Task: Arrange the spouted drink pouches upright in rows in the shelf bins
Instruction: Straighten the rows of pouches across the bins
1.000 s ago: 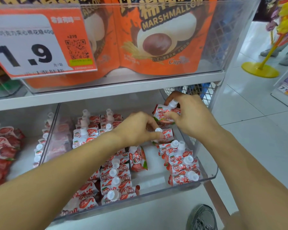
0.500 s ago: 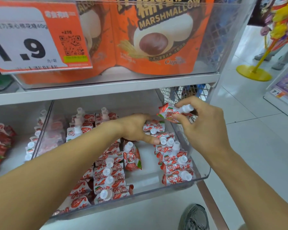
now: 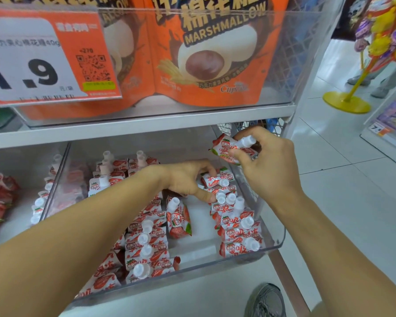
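Pouches with white spouts fill the clear shelf bin point(image 3: 280, 239) under both my hands. Largest above them is the upper bin of orange marshmallow bags point(image 3: 206, 56), with an orange price tag point(image 3: 44, 58) clipped up and left of my left hand. Below my left forearm runs a middle row of pouches point(image 3: 144, 245), caps up, reaching the bin's front wall. Beneath my right wrist stands the right-hand row point(image 3: 238, 232), also upright. Between the two rows, just below my left hand, a single pouch point(image 3: 177, 219) leans alone. My left hand point(image 3: 188, 179) reaches into the back of the right row, thumb and fingers curled around a pouch at the row's back point(image 3: 215, 180). My right hand point(image 3: 268, 161) is raised above that row, near the wire mesh side, pinching a tilted pouch point(image 3: 229, 148) with its cap pointing right.
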{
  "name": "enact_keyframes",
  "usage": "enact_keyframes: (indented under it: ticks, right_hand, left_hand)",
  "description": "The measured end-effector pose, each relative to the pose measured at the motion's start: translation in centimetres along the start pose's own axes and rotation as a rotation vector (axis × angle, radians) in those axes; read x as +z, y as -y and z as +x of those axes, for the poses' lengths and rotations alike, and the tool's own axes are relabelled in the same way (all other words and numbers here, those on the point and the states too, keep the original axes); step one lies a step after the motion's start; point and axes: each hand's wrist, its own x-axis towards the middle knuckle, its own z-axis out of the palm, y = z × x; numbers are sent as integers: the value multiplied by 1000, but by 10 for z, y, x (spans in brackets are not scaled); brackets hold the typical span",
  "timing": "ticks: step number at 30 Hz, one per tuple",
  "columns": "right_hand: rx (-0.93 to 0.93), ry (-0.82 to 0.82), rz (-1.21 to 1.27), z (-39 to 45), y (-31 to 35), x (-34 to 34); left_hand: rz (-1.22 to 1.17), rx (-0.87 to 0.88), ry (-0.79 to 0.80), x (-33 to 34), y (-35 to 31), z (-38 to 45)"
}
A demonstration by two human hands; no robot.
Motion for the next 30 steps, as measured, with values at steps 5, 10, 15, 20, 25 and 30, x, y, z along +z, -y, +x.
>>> enact_keyframes:
  ticks: [5, 10, 15, 20, 25, 30]
  right_hand:
    - [-6, 9, -2, 1, -3, 1]
    - [-69, 16, 1, 6, -3, 3]
    - [-100, 279, -238, 31, -7, 26]
    - [-183, 728, -600, 57, 1, 50]
    - [-75, 1136, -684, 72, 15, 56]
    - [16, 1335, -673, 81, 20, 71]
  left_hand:
    - [-77, 16, 45, 0, -3, 7]
    - [-109, 29, 164, -2, -3, 5]
    - [-91, 51, 96, 7, 2, -4]
    - [-191, -40, -94, 18, 1, -8]
    - [57, -66, -172, 8, -10, -36]
    - [284, -88, -153, 8, -16, -84]
